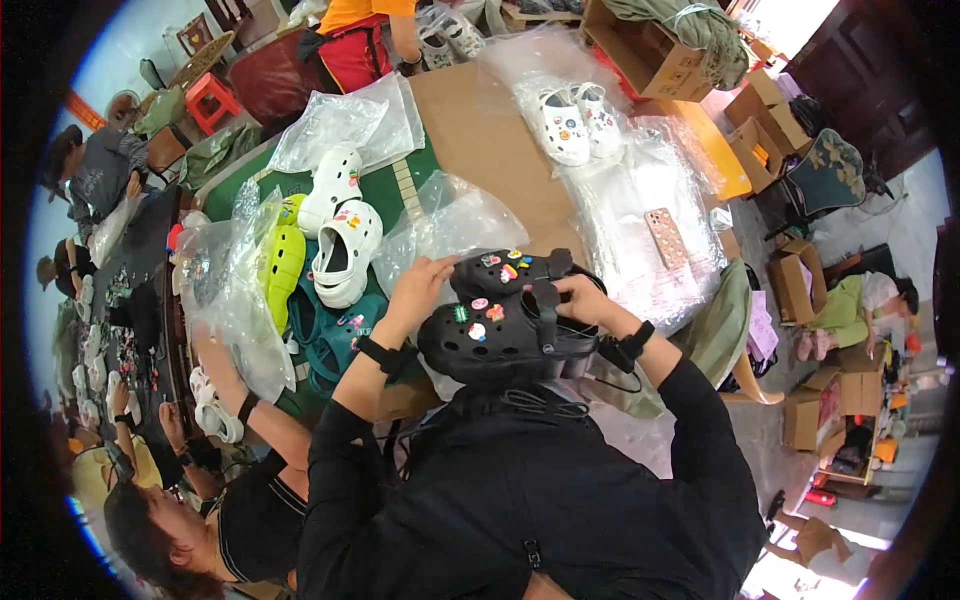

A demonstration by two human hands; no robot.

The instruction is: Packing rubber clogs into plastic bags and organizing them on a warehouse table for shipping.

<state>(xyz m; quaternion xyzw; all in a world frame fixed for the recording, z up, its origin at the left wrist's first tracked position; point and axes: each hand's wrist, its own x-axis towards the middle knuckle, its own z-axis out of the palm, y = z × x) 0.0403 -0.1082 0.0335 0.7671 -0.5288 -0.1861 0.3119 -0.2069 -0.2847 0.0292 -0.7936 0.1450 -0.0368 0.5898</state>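
A pair of black clogs (490,335) decorated with colourful charms sits right in front of my body, toes to the left. My right hand (585,302) grips them at the heel end, fingers by the strap and foot opening. My left hand (420,290) is at the toe of the farther clog, its fingers drawn together. Whether they pinch that toe or the clear plastic bag (450,215) just behind it, I cannot make out. White clogs (345,255) with charms lie left of my left hand, beside teal clogs (340,345) and lime-green clogs (285,270).
White clogs (565,130) stand on stacked clear bags (625,205) at the far right, near a patterned phone case (663,238). Cardboard (470,130) covers the table's middle. Close on my left, a co-worker's arm (265,425) reaches over the table. An open carton (650,50) stands at the back.
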